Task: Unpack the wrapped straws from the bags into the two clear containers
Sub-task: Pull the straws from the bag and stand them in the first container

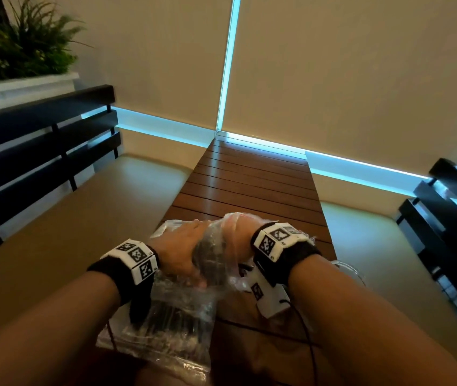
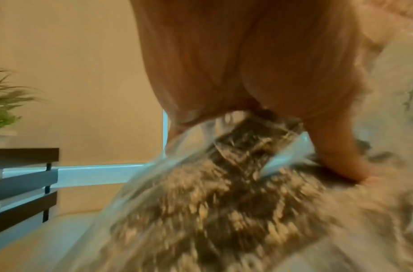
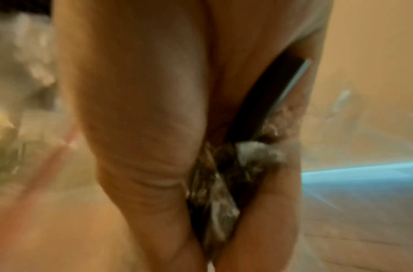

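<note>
My left hand (image 1: 182, 254) grips a clear plastic bag (image 1: 216, 246) of dark wrapped straws just above the near end of the table. My right hand (image 1: 239, 238) reaches into the bag's mouth and shows only through the plastic. In the right wrist view, the right hand (image 3: 142, 110) has thumb and fingers closed round a bundle of wrapped straws (image 3: 214, 184). The left wrist view is blurred; in it the left hand (image 2: 247, 64) holds the bag (image 2: 212, 193). A second bag of straws (image 1: 171, 327) lies flat under my left wrist. Only a sliver of one clear container (image 1: 352, 270) shows behind my right wrist.
The slatted wooden table (image 1: 249, 185) runs away from me to the wall. Dark benches stand on the left (image 1: 40, 140) and on the right (image 1: 450, 218). A potted plant (image 1: 12, 43) sits at the far left. A black cable (image 1: 305, 330) trails over the near table edge.
</note>
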Available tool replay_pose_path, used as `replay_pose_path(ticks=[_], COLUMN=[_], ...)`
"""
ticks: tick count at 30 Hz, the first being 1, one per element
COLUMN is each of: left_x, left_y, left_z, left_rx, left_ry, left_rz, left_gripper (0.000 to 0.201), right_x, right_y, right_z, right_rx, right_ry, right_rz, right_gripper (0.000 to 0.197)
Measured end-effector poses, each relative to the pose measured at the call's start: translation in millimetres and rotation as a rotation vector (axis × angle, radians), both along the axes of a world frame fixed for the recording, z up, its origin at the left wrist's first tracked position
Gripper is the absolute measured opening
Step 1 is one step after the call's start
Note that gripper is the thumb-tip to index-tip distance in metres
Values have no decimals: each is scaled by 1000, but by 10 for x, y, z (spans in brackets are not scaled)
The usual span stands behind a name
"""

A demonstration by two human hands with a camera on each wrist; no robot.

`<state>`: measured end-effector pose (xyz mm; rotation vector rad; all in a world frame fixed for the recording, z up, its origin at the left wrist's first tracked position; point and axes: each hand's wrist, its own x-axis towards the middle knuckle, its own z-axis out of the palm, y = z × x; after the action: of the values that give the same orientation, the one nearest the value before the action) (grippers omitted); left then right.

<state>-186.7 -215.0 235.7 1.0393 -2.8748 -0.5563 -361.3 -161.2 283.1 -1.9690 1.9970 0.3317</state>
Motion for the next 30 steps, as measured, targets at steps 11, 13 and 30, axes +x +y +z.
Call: replay_pose_path(ticks=[11, 13, 30], left_x=[22, 57, 218], left_y=[2, -20, 103], left_z=[79, 119, 233], left_rx=[246, 284, 637], left_ry=[541, 592, 584], left_rz=[205, 256, 184], left_gripper=[34, 35, 55], right_x=[-206, -199, 270], right_y=[182, 182, -23], right_z=[790, 694, 53], right_rx=[23, -130, -278], right_ry=[-1075, -1296, -1342], right_rz=[-184, -228, -205], right_gripper=[25, 34, 50])
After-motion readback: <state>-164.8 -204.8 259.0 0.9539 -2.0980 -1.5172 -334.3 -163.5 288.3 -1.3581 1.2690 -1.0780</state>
